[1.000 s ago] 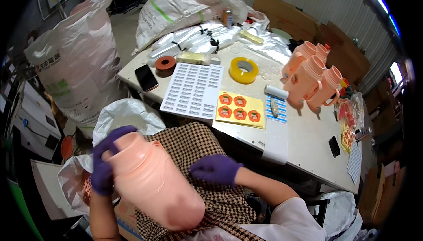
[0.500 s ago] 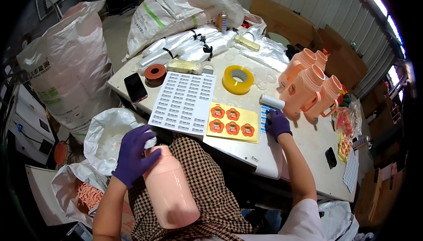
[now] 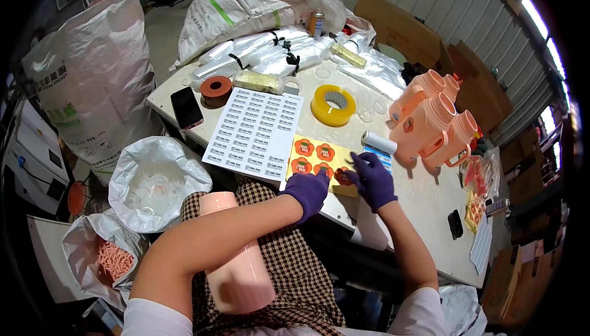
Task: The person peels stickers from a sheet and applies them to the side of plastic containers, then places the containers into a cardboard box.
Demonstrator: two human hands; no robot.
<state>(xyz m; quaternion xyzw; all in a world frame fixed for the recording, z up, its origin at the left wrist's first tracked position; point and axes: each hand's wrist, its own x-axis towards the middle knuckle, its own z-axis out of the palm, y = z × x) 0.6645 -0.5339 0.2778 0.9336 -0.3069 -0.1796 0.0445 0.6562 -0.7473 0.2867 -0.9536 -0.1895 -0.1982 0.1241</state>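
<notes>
A yellow sheet of red flower-shaped stickers [image 3: 305, 145] lies at the table's near edge. My left hand [image 3: 309, 195], in a purple glove, rests over its lower edge; most of its fingers are hidden behind the back of the hand. On the sheet's right side my gloved right hand [image 3: 375, 182] hovers with fingers apart, close to the lower right sticker. A pink bottle [image 3: 246, 281] lies tilted on my lap, neck away from me, my left forearm crossing above it. Beside my right hand are a white roll [image 3: 379, 142] and a blue-and-white label strip [image 3: 382, 158].
Several pink jugs with handles [image 3: 424, 124] stand at the right. A white label sheet [image 3: 255, 130], a phone [image 3: 186, 108], a brown tape roll [image 3: 216, 90] and yellow tape [image 3: 332, 105] lie on the table. Left of my lap sits a white bag of clear rings [image 3: 157, 191].
My left hand has left the bottle's neck and moved right to the sticker sheet. My right hand has shifted left from the blue-and-white strip to the sheet. The bottle remains on my lap.
</notes>
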